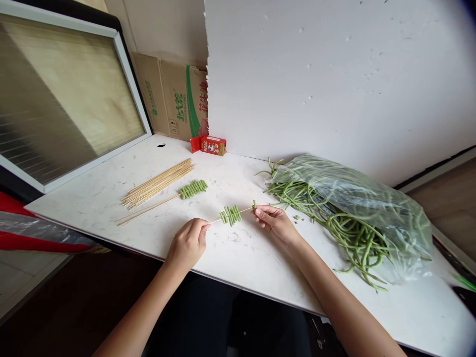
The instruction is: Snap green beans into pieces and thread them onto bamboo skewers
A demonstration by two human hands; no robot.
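Observation:
My left hand (189, 241) pinches one end of a thin bamboo skewer (214, 221) above the white table. Several short green bean pieces (230, 215) are threaded crosswise along the skewer's middle. At its other end, my right hand (274, 223) is closed on a cut green bean piece (255, 204), held upright at the tip between thumb and finger. Whether the tip has pierced that piece, I cannot tell. Behind my left hand, a skewer packed with bean pieces (193, 189) lies on the table.
A bundle of bare skewers (158, 183) lies at the left. Long green beans (357, 238) spill from a clear plastic bag (357, 183) at the right. A red box (212, 145) and a cardboard carton (174, 99) stand at the back. A framed glass panel (70, 94) borders the table (238, 258).

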